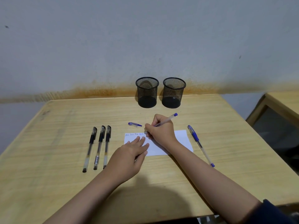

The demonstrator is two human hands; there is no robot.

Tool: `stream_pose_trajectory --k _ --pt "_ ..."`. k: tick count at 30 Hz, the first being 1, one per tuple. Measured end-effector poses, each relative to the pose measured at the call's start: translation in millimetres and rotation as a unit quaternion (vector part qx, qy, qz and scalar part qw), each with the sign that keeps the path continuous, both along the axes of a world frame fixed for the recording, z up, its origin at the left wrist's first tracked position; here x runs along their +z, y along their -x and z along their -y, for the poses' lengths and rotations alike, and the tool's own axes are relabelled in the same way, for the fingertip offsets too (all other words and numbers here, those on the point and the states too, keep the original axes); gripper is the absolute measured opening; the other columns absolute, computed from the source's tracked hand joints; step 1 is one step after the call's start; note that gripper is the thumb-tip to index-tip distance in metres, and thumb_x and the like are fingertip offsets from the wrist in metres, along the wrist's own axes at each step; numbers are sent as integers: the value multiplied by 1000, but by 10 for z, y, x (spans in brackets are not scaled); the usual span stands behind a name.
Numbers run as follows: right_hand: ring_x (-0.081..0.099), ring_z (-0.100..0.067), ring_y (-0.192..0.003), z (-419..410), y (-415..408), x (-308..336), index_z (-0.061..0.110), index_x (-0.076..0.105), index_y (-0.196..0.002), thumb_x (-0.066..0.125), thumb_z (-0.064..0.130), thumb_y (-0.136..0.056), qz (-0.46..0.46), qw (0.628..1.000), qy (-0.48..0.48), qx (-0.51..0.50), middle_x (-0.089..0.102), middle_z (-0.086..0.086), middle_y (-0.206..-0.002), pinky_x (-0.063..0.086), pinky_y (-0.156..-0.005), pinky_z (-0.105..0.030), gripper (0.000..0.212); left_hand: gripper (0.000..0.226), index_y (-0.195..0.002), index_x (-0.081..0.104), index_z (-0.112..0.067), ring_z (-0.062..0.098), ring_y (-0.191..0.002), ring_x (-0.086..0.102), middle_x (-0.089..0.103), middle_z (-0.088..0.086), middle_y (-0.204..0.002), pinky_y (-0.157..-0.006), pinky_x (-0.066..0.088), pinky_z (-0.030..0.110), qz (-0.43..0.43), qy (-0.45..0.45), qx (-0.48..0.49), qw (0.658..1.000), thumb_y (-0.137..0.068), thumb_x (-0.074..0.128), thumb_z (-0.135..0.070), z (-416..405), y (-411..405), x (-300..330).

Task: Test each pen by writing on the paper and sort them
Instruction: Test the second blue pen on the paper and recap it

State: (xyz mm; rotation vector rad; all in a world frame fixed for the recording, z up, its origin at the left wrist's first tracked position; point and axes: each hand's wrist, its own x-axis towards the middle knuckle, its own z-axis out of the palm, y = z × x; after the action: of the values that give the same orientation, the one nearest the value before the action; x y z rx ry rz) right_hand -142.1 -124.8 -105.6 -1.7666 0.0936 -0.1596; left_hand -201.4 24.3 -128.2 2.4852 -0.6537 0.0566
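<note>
Blue ink words run along the top edge of the white paper (182, 139), which lies on the wooden table (64, 183). Right hand (159, 130) grips an uncapped blue pen (166, 121), tip on the sheet; its cap (134, 124) lies just beyond. Left hand (131, 156) rests flat, fingers spread, pinning the paper. Three black pens (99, 147) lie left, another blue pen (199, 143) right, two mesh cups (160, 92) behind.

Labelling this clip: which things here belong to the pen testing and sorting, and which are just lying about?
Job: blue pen in right hand; paper under left hand; blue cap; capped blue pen; three black pens; two mesh cups.
Lying about: nothing on the table.
</note>
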Motion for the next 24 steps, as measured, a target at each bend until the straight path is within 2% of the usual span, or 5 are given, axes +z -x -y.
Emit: stream_pose_trajectory --k 6,9,14,20,24 --pt "61 -16 -46 -4 -15 6 3 49 -69 65 -2 -77 -6 1000 1 4 58 -25 -62 53 -46 -23 19 75 -133 48 -24 7 -141 20 33 -6 -149 -113 16 26 1 -30 0 1000 -77 15 -59 -3 5 -4" --pt "60 -13 -43 2 -14 9 4 49 -68 65 -3 -77 -10 1000 7 11 56 -19 -58 52 -44 -20 19 74 -133 48 -24 7 -141 20 33 -6 -149 -113 16 26 0 -27 1 1000 -77 16 -59 1 -4 -19" --pt "59 -21 -46 -3 -14 -13 0 49 -70 63 -4 -77 -1 1000 -4 -8 52 -27 -60 53 -47 -27 16 71 -133 49 -24 7 -141 20 34 -6 -149 -113 16 26 -2 -23 1 1000 -78 19 -58 2 -8 -21" --pt "62 -19 -47 -10 -7 -6 -1 50 -70 64 -2 -77 -1 1000 17 1 57 -24 -62 55 -50 -29 16 53 -133 49 -23 6 -141 20 33 -6 -149 -112 14 25 1 -24 -1 1000 -86 34 -44 -1 -1 -5" --pt "64 -28 -53 -16 -5 -6 5 47 -67 64 0 -78 2 999 32 -21 56 -20 -61 54 -51 -31 21 62 -132 50 -23 6 -141 21 35 -6 -148 -112 15 24 2 -20 -1 1000 -84 25 -54 -4 3 -6"
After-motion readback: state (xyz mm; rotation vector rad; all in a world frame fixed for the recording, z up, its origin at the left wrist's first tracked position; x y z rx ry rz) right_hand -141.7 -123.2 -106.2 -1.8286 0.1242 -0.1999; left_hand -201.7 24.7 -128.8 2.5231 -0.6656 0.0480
